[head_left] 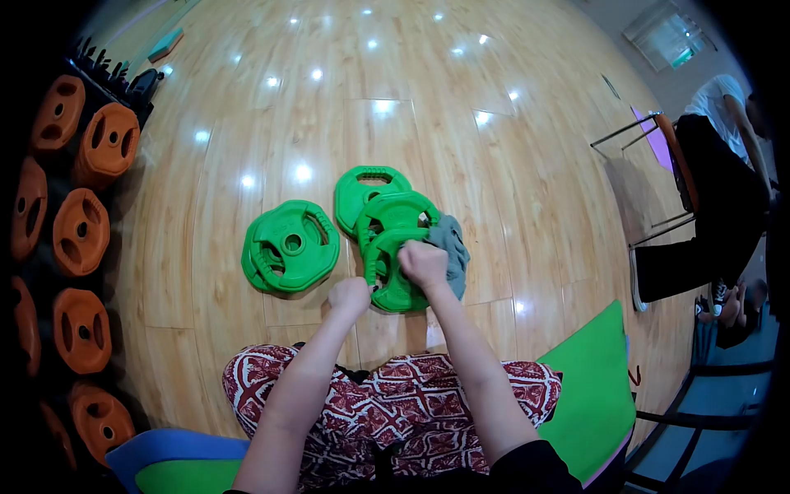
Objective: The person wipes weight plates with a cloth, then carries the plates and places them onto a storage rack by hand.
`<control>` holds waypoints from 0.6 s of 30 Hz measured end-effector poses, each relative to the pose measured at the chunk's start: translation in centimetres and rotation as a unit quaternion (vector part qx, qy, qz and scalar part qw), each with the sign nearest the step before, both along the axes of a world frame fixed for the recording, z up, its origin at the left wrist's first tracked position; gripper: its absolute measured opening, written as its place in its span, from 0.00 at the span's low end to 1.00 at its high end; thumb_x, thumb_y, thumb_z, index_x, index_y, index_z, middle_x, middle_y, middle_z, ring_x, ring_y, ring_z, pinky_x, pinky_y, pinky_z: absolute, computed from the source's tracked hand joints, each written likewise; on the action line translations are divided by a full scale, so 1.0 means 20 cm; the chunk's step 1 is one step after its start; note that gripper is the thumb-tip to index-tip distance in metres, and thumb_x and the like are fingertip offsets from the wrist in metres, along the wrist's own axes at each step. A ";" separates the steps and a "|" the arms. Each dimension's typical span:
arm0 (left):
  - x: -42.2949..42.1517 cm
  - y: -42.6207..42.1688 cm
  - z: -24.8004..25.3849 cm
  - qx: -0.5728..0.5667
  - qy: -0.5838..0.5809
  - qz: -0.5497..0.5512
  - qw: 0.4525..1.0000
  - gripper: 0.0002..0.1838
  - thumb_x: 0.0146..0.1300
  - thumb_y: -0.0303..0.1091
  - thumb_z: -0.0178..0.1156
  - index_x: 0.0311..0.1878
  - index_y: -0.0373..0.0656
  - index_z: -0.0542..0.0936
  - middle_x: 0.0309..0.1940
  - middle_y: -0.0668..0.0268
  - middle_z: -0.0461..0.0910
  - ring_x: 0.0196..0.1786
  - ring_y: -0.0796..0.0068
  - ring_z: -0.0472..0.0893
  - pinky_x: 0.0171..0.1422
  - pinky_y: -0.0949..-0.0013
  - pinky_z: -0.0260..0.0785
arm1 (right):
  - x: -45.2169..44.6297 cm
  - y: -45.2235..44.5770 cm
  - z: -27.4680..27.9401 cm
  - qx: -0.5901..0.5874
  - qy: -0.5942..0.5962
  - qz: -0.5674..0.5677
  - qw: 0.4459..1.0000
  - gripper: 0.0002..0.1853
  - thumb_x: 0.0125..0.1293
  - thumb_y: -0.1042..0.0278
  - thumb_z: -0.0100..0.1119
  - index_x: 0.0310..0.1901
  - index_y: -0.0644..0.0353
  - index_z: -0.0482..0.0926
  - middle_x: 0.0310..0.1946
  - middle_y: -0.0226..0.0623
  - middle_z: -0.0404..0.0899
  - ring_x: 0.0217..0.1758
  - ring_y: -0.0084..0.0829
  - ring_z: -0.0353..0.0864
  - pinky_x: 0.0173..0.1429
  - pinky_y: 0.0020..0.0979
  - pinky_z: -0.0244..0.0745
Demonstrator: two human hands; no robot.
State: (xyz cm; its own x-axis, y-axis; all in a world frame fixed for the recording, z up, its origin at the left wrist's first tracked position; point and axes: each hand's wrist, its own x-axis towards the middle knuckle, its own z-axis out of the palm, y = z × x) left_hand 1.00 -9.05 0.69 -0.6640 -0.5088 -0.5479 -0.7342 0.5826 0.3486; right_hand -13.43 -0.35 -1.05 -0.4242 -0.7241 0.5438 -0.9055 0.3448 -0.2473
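A green weight plate (395,290) is in front of me, overlapping another green plate (399,207). My left hand (350,295) is closed at the lower left edge of the front plate; its fingertips are partly hidden. Over the right part of that plate, my right hand (424,263) is curled into a fist. A crumpled grey cloth (451,243) lies against this hand and the plate's right side, and the fingers' hold on it is mostly hidden. Behind them a further green plate (370,183) rests on the floor. To the left sit stacked green plates (317,247).
Orange weight plates (84,329) line a rack on the left. Green mats (588,383) lie beside my crossed legs (403,403). On the right, a person in black trousers (724,198) sits on a chair (676,156). Wooden flooring (288,132) stretches ahead.
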 end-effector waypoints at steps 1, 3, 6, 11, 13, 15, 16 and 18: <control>0.00 -0.01 0.00 0.005 -0.001 0.002 1.000 0.18 0.57 0.47 0.52 0.36 0.39 0.78 0.35 0.53 0.78 0.39 0.55 0.77 0.42 0.57 0.69 | 0.00 0.02 0.00 0.009 0.017 -0.029 0.999 0.12 0.51 0.63 0.53 0.14 0.53 0.66 0.10 0.33 0.69 0.13 0.33 0.71 0.16 0.34 0.65; 0.00 -0.01 -0.02 0.007 -0.002 0.011 1.000 0.18 0.57 0.47 0.52 0.36 0.39 0.78 0.35 0.53 0.78 0.40 0.55 0.77 0.42 0.57 0.69 | 0.06 -0.02 -0.02 -0.004 -0.003 -0.112 0.994 0.12 0.50 0.62 0.52 0.14 0.53 0.67 0.10 0.34 0.69 0.13 0.33 0.71 0.16 0.34 0.65; -0.01 -0.01 -0.05 0.000 -0.005 0.001 1.000 0.18 0.57 0.47 0.53 0.36 0.39 0.78 0.35 0.53 0.78 0.40 0.55 0.77 0.42 0.56 0.68 | 0.17 -0.09 -0.02 -0.010 -0.006 -0.054 0.998 0.13 0.50 0.61 0.53 0.14 0.53 0.66 0.10 0.34 0.69 0.13 0.35 0.71 0.16 0.36 0.65; -0.01 0.00 -0.01 -0.002 -0.011 0.004 1.000 0.19 0.56 0.47 0.53 0.36 0.39 0.78 0.34 0.54 0.78 0.39 0.56 0.77 0.42 0.57 0.69 | 0.02 0.01 0.02 0.052 0.018 0.068 0.996 0.13 0.50 0.61 0.54 0.14 0.53 0.66 0.10 0.32 0.69 0.13 0.32 0.71 0.16 0.33 0.65; -0.01 -0.01 0.01 0.013 -0.012 0.016 1.000 0.19 0.56 0.48 0.53 0.36 0.39 0.78 0.35 0.54 0.78 0.39 0.56 0.78 0.42 0.57 0.68 | -0.01 0.04 0.01 0.023 0.009 -0.039 0.999 0.13 0.51 0.62 0.52 0.13 0.53 0.67 0.10 0.34 0.70 0.12 0.34 0.71 0.15 0.33 0.65; -0.01 -0.01 -0.01 0.011 -0.018 0.024 1.000 0.19 0.56 0.48 0.53 0.36 0.40 0.78 0.35 0.54 0.78 0.39 0.56 0.78 0.42 0.57 0.68 | 0.07 0.00 -0.03 -0.019 -0.037 -0.132 0.990 0.12 0.52 0.65 0.51 0.14 0.54 0.67 0.11 0.36 0.69 0.13 0.37 0.70 0.17 0.35 0.63; -0.01 -0.01 -0.03 0.008 -0.023 0.021 0.999 0.19 0.56 0.48 0.53 0.36 0.40 0.78 0.35 0.54 0.78 0.39 0.56 0.78 0.42 0.57 0.68 | 0.12 -0.03 -0.05 -0.004 -0.028 -0.126 0.992 0.12 0.51 0.65 0.52 0.14 0.55 0.67 0.11 0.36 0.69 0.13 0.37 0.70 0.17 0.35 0.63; -0.01 0.00 -0.03 0.001 -0.026 0.012 1.000 0.18 0.56 0.47 0.53 0.37 0.41 0.79 0.36 0.55 0.78 0.40 0.57 0.78 0.42 0.58 0.69 | 0.20 -0.05 -0.03 0.006 -0.001 -0.027 1.000 0.11 0.50 0.63 0.52 0.15 0.54 0.67 0.11 0.37 0.69 0.13 0.36 0.70 0.16 0.35 0.64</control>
